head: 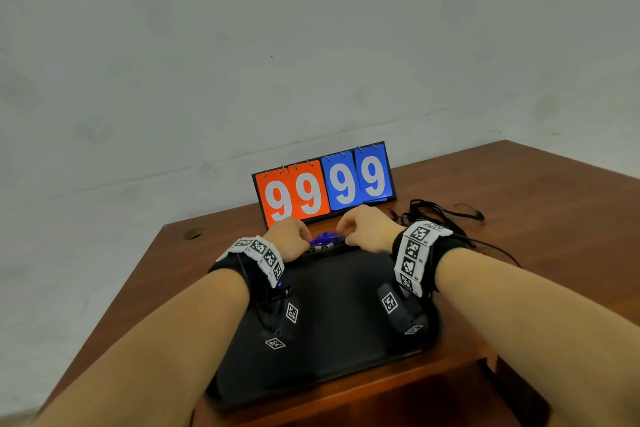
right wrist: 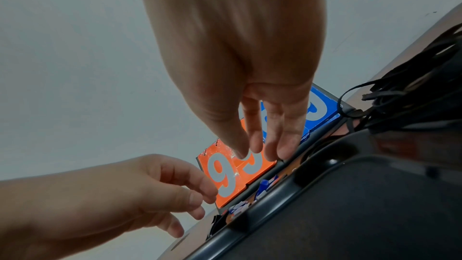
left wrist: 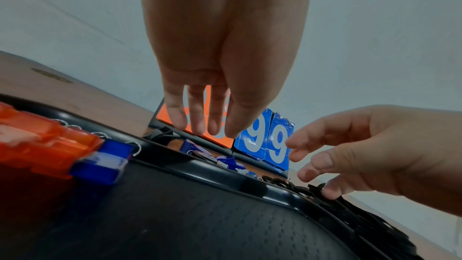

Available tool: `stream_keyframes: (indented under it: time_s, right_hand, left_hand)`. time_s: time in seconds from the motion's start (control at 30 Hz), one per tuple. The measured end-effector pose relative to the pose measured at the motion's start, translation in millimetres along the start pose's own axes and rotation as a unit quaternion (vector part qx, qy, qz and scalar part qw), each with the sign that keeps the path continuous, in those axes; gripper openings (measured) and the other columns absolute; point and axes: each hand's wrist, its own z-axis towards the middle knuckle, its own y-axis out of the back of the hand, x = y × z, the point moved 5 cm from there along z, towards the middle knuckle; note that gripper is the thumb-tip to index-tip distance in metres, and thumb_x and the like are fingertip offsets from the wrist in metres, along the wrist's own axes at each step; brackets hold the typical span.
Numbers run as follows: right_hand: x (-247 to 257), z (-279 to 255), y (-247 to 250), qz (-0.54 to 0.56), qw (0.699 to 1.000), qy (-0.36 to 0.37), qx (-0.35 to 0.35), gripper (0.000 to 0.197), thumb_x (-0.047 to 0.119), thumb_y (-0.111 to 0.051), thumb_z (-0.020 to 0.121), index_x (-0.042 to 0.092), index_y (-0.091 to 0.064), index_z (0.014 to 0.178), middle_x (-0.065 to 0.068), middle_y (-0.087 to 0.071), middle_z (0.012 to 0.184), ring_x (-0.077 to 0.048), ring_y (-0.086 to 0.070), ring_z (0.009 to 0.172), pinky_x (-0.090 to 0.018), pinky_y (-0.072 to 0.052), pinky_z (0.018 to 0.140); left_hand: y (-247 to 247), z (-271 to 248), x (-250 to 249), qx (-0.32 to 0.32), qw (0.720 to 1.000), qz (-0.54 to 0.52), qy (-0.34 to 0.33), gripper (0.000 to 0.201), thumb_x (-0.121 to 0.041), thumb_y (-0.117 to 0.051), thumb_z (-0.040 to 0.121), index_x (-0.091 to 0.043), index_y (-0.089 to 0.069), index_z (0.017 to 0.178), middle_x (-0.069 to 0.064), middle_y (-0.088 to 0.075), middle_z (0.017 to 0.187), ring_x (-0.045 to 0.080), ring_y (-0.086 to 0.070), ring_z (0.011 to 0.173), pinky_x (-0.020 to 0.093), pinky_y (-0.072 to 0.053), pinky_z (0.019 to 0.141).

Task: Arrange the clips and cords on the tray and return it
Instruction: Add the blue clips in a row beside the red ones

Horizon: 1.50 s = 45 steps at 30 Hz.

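A black tray lies on the wooden table in front of me. Small blue and white clips lie on the table just past its far rim, in front of the scoreboard. My left hand and right hand hover over them, a little apart, holding nothing. In the left wrist view the left hand points its relaxed fingers down above the clips. In the right wrist view the right hand hangs the same way over the clips. A tangle of black cords lies beyond the tray's far right corner.
A flip scoreboard reading 99 in orange and 99 in blue stands at the table's back edge, close behind the clips. A pale wall rises behind it. A round hole is in the table's far left corner.
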Motion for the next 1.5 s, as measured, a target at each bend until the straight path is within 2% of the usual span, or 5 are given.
stream_keyframes:
  time_s: [0.33, 0.73, 1.07, 1.33, 1.5]
  right_hand:
    - [-17, 25, 3, 0.026, 1.0, 0.014, 0.001, 0.031, 0.007, -0.065, 0.089, 0.015, -0.066, 0.118, -0.002, -0.065, 0.116, -0.013, -0.062, 0.102, -0.025, -0.051, 0.091]
    - [-23, 38, -8, 0.028, 0.999, 0.018, 0.023, 0.03, 0.011, -0.065, 0.089, 0.014, -0.067, 0.119, -0.002, -0.067, 0.116, -0.014, -0.061, 0.106, -0.026, -0.049, 0.094]
    - [-2, 64, -27, -0.056, 0.995, -0.012, 0.077, 0.038, 0.001, -0.053, 0.091, 0.015, -0.064, 0.125, -0.004, -0.061, 0.129, -0.018, -0.056, 0.117, -0.03, -0.048, 0.099]
    - [8, 77, -43, -0.099, 0.987, -0.035, 0.118, 0.038, 0.001, -0.051, 0.093, 0.012, -0.062, 0.129, -0.006, -0.059, 0.132, -0.019, -0.055, 0.117, -0.026, -0.045, 0.094]
    - [2, 80, -49, -0.112, 0.985, -0.04, 0.123, 0.029, 0.009, -0.057, 0.094, 0.007, -0.068, 0.121, -0.008, -0.065, 0.125, -0.022, -0.06, 0.112, -0.026, -0.046, 0.092]
  left_hand:
    - [-19, 44, 2, 0.03, 0.997, 0.06, 0.039, 0.041, -0.01, -0.058, 0.092, -0.016, -0.059, 0.132, 0.005, -0.059, 0.134, 0.022, -0.057, 0.121, 0.032, -0.047, 0.101]
    - [-25, 55, 3, 0.038, 0.995, 0.086, 0.042, 0.035, -0.003, -0.054, 0.096, -0.008, -0.063, 0.13, 0.01, -0.06, 0.133, 0.026, -0.057, 0.121, 0.028, -0.044, 0.099]
    - [-9, 42, 12, -0.007, 0.998, 0.039, 0.049, 0.022, -0.004, -0.061, 0.089, -0.013, -0.067, 0.109, 0.008, -0.068, 0.109, 0.025, -0.065, 0.101, 0.036, -0.054, 0.09]
    - [5, 28, 24, -0.028, 0.999, -0.009, 0.033, 0.017, -0.01, -0.058, 0.094, -0.014, -0.066, 0.109, 0.006, -0.064, 0.111, 0.023, -0.062, 0.103, 0.033, -0.052, 0.088]
    - [11, 20, 35, -0.02, 0.994, -0.095, 0.054, 0.015, -0.01, -0.055, 0.096, -0.013, -0.06, 0.11, 0.012, -0.065, 0.102, 0.023, -0.065, 0.074, 0.039, -0.061, 0.072]
